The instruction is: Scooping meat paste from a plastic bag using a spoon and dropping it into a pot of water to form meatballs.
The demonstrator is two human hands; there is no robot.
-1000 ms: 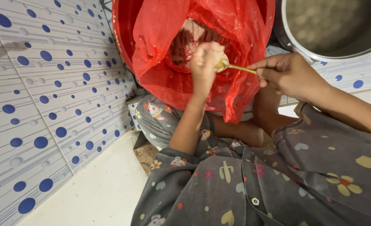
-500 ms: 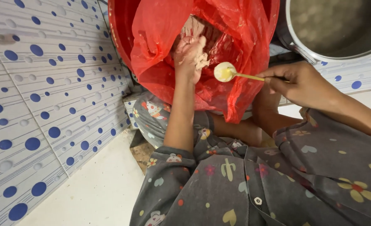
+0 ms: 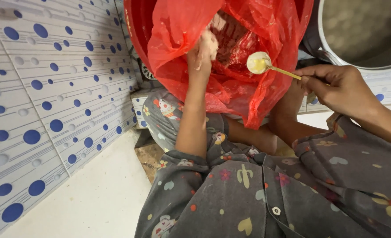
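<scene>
Red plastic bag [image 3: 252, 88] hangs open inside a red bucket [image 3: 136, 31], and both hands work at its mouth. The left hand [image 3: 203, 50] reaches into the opening with fingers closed around a pale, sticky lump of dough-like food [image 3: 211, 42]; some of it clings to the fingers. To the right of that grip, the right hand [image 3: 336, 86] pinches the thin handle of a golden spoon [image 3: 259, 63], whose bowl carries a yellowish-white smear and points toward the bag. I judge the scooping is partly done: the spoon looks almost emptied, while the lump is not yet released. Deeper in the bag, beyond the left hand, brownish matter is visible but unclear. A large metal pot [image 3: 363, 31] stands above the right hand.
</scene>
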